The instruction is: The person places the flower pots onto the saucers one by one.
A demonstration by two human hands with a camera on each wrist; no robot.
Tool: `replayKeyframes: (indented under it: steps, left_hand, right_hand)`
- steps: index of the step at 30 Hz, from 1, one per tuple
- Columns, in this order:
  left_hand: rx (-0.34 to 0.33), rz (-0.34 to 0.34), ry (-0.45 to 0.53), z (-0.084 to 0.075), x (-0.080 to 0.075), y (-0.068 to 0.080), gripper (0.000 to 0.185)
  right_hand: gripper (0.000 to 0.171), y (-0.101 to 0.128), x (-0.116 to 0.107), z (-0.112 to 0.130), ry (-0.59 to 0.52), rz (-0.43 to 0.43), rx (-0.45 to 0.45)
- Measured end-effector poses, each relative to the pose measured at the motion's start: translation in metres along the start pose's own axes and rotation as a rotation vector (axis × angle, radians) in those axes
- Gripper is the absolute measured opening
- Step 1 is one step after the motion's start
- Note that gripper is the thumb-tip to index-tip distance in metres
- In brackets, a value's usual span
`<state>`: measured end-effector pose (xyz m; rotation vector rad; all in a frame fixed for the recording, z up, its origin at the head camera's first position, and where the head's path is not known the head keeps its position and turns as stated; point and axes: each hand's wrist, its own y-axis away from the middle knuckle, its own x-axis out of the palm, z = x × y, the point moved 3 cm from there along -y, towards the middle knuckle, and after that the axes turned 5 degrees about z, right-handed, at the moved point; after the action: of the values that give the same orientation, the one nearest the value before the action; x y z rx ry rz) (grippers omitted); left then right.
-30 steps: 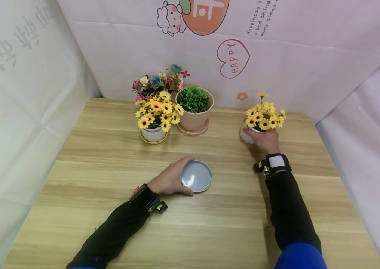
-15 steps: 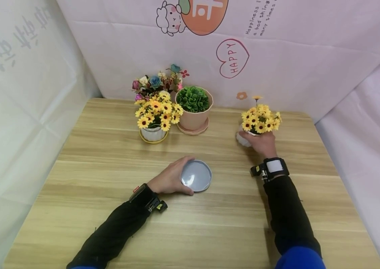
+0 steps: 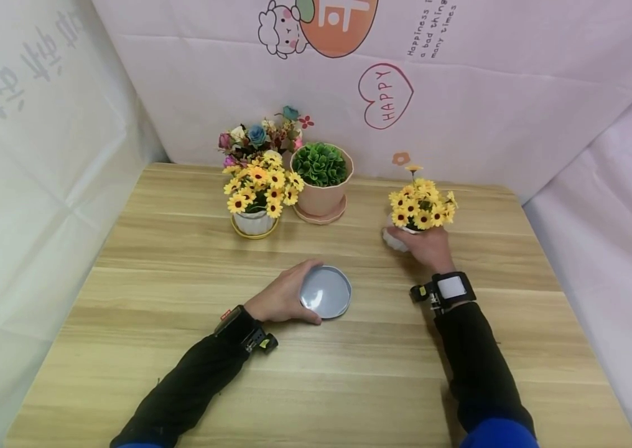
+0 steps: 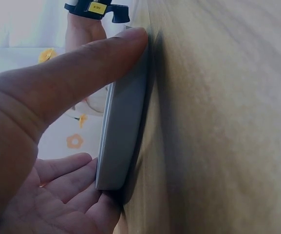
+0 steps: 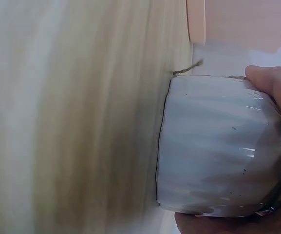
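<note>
White ribbed pot (image 5: 220,146) w/ yellow flowers (image 3: 421,203) sits in the right hand (image 3: 427,246): thumb and fingers curled round its sides, wrist view shows the grip from both flanks. Can't tell whether its base touches the wood or hangs just above it. Pot is at the right-rear part of the table (image 3: 181,249), upright, flowers pointing up.

Left hand (image 3: 281,298) is near table centre, thumb (image 4: 82,73) along one edge of a grey saucer (image 3: 325,292) and fingers cupped at the other edge, so it pinches the rim. Saucer lies flat on the wood, hollow side up.

Key relation: saucer lies left of the pot and nearer the person, well apart, bare wood between. Right hand is the one on the pot; left is the one on the saucer.

Further back: another yellow-flower pot on a yellow saucer (image 3: 254,229), a pink pot w/ green plant (image 3: 321,180) just beside it, mixed bouquet (image 3: 262,134) behind. Printed backdrop (image 3: 385,93) behind all.
</note>
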<state>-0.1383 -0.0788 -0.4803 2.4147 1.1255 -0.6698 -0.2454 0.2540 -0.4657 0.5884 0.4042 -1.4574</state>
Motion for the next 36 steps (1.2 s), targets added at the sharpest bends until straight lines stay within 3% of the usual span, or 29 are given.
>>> replayKeyframes:
  steps: [10, 23, 36]
  left_hand:
    - [0.001, -0.004, -0.005, 0.001, 0.000, 0.000, 0.116]
    - [0.001, 0.003, 0.002, 0.003, 0.000, -0.001, 0.116]
    - [-0.007, 0.008, 0.008, 0.001, -0.001, -0.001, 0.116]
  right_hand:
    - [0.105, 0.010, 0.014, 0.007, 0.010, 0.004, -0.099]
    - [0.103, 0.023, 0.031, 0.014, 0.017, 0.024, -0.147]
    - [0.096, 0.036, 0.047, 0.025, -0.039, 0.034, -0.297]
